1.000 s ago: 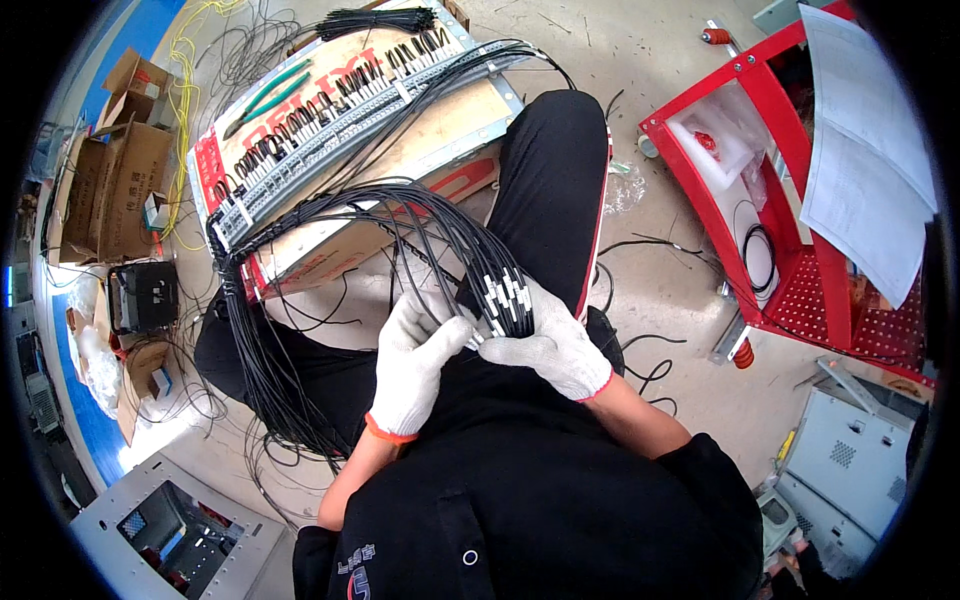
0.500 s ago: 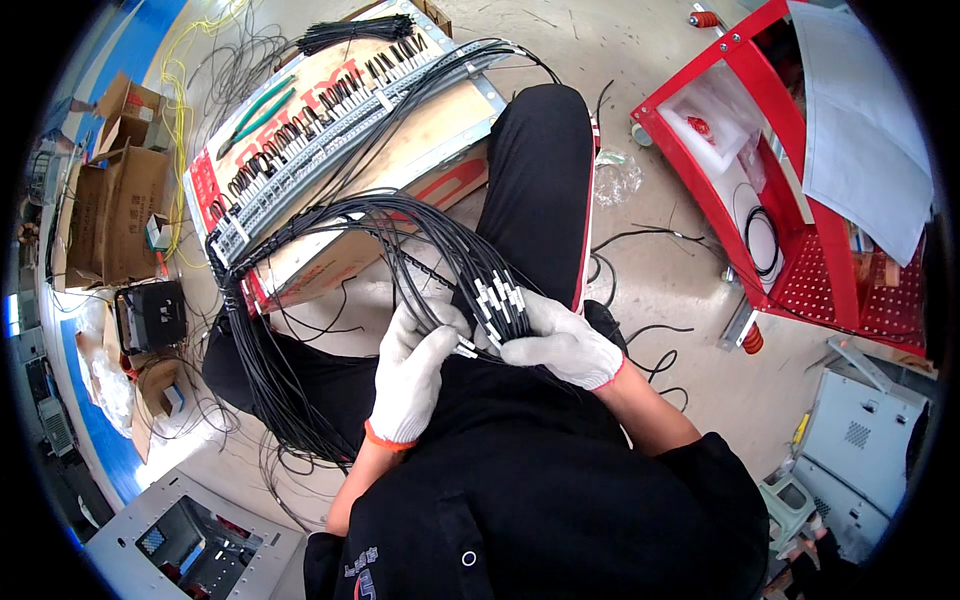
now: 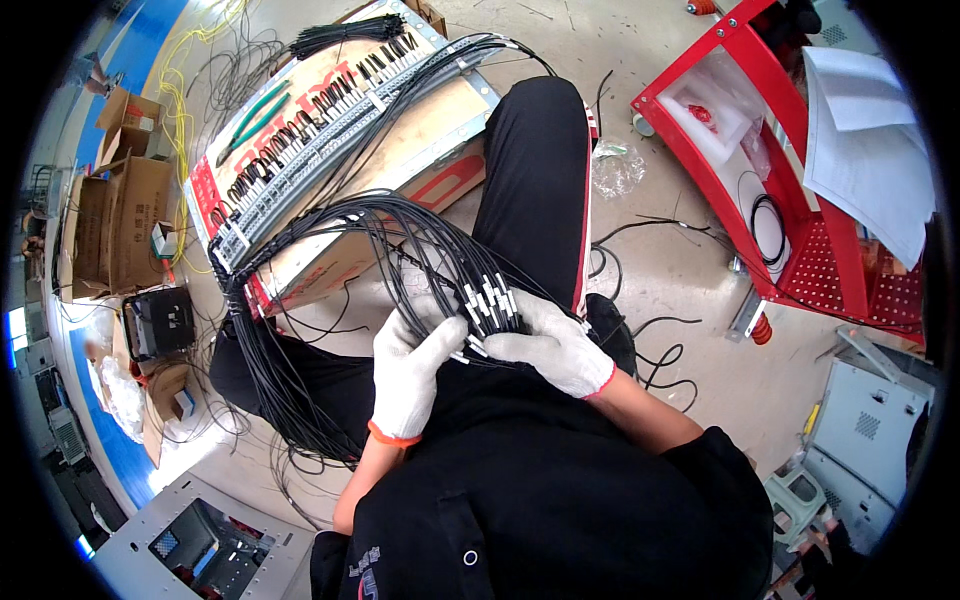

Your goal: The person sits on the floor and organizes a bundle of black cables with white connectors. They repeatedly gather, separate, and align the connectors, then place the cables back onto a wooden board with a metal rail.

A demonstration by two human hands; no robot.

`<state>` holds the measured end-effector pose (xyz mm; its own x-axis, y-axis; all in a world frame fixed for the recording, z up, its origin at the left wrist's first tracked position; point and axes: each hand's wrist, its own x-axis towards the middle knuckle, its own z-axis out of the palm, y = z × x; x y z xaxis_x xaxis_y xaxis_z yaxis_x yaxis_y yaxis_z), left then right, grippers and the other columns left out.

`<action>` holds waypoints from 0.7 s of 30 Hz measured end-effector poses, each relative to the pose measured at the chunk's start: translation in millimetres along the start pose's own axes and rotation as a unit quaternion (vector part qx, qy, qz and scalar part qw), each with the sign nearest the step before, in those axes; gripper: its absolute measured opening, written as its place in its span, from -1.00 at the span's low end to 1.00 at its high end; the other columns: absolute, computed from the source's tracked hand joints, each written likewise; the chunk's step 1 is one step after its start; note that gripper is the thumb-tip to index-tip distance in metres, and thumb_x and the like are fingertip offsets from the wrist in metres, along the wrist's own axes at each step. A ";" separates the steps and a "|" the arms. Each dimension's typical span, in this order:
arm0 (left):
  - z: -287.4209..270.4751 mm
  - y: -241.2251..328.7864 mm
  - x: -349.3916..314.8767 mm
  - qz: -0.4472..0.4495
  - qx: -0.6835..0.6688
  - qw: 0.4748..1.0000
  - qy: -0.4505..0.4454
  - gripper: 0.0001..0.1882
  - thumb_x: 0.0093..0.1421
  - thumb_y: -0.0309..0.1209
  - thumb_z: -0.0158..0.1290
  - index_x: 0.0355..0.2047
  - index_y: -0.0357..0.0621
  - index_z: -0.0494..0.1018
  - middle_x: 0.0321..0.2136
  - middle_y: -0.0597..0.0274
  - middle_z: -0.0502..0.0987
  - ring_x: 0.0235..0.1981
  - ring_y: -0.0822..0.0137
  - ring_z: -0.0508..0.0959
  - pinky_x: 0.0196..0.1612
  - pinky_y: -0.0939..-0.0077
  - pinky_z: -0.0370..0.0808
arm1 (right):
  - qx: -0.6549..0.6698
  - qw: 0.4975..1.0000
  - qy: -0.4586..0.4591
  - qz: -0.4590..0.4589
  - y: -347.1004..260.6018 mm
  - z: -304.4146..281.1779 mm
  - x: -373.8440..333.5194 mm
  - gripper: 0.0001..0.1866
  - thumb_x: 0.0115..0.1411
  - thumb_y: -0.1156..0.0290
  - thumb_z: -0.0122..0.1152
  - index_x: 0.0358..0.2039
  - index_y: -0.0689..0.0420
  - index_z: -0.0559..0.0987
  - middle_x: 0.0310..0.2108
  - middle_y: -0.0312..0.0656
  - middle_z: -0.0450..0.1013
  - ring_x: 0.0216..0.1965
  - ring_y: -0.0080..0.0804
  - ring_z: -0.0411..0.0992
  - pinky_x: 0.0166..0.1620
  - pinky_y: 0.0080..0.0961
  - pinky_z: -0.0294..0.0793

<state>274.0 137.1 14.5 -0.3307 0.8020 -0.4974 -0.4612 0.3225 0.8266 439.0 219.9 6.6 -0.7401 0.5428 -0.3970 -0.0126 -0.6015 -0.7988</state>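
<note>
A thick bundle of black cables (image 3: 395,212) arches from the left toward my lap, its ends marked with white labels (image 3: 489,300). My right hand (image 3: 556,345), in a white knit glove, is closed around the bunch of labelled ends. Beside it my left hand (image 3: 412,365), gloved too, pinches a few separate cables whose white-tagged ends stick out near its thumb. Where the bundle bends at the left, a black tie (image 3: 232,285) gathers it. Beyond my hands, a long grey metal panel (image 3: 340,128) with cables plugged along it lies on a cardboard-coloured box (image 3: 425,150).
Green-handled pliers (image 3: 255,120) and a bunch of black cable ties (image 3: 345,35) lie on the box. A red metal frame (image 3: 690,185) stands at the right. Loose black cables cross the floor. Open cartons (image 3: 120,225) and a grey metal housing (image 3: 150,510) are at the left.
My right hand and the labelled ends have shifted slightly left, closer to my left hand. The view has tilted a little. Both hands keep their hold.
</note>
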 end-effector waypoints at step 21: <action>-1.7 -5.5 6.8 -0.017 -0.047 0.998 -0.038 -0.94 0.22 -0.49 0.09 -0.35 -0.22 0.50 -0.56 0.36 0.48 -0.53 0.52 0.45 -0.43 0.62 0.36 | 0.059 0.987 -0.096 0.113 -0.8 -12.9 5.5 -0.73 0.16 0.51 0.22 -0.10 0.23 0.57 -0.22 -0.36 0.49 -0.17 -0.63 0.39 -0.02 -0.62 0.37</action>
<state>272.9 139.9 6.1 -0.2519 0.8289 -0.4996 -0.5464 0.3042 0.7803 443.6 231.0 -0.7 -0.8463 0.2737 -0.4571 0.0973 -0.7642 -0.6376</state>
